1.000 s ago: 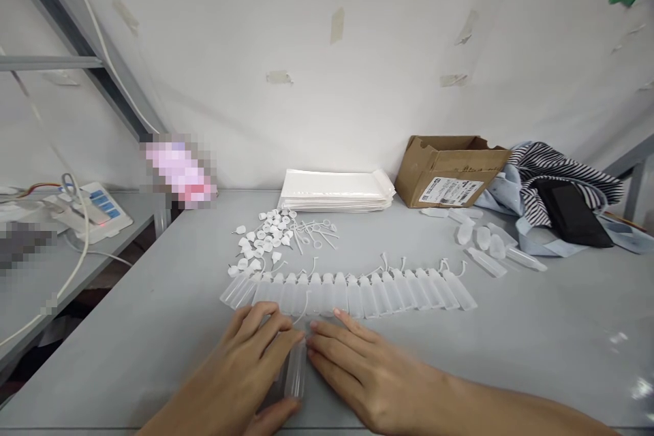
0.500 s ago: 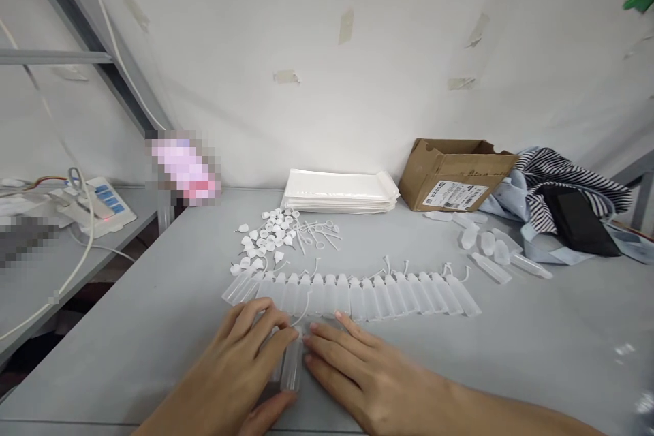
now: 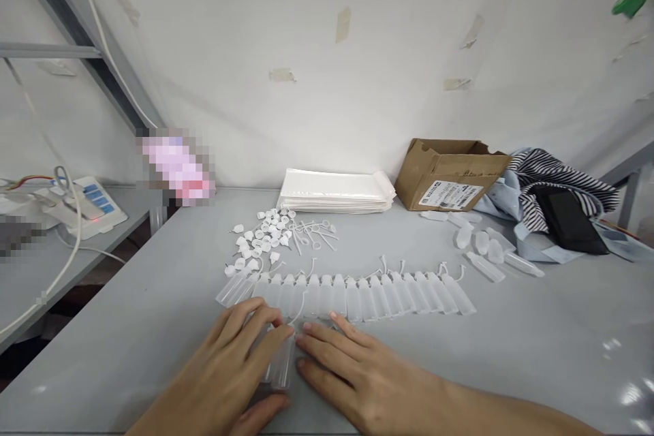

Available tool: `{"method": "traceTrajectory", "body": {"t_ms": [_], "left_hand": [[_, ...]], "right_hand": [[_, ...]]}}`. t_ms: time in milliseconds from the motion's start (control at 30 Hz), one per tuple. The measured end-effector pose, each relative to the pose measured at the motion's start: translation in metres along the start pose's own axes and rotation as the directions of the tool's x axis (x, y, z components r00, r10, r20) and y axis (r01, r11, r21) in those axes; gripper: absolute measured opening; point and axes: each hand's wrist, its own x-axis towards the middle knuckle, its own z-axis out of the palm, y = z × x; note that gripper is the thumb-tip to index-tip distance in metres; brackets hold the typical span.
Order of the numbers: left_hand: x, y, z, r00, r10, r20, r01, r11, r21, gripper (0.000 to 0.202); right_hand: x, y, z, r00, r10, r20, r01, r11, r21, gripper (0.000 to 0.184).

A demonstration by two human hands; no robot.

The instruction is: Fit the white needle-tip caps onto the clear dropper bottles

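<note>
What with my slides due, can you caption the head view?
Left hand on clear bottles, right hand beside; a row of bottles lies beyond.

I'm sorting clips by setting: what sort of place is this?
Probably a workshop or packing room: plastic bottles lined up on a grey table, loose white caps beyond them, and a cardboard box near the wall.

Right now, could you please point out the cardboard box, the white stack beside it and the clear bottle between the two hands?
Cardboard box (image 3: 454,169): head view, on its front wall.
White stack (image 3: 334,187): head view, on its top face.
Clear bottle (image 3: 282,364): head view, on its body.
</note>
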Motion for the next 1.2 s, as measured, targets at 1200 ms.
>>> {"method": "traceTrajectory", "body": {"t_ms": [1200], "left_hand": [[0.104, -0.102, 0.029, 0.983, -0.183, 0.007, 0.183, 0.983, -0.026, 0.036]], "right_hand": [[-0.09, 0.164, -0.068, 0.225, 0.96, -0.166, -0.974, 0.221, -0.041, 0.015]]}}
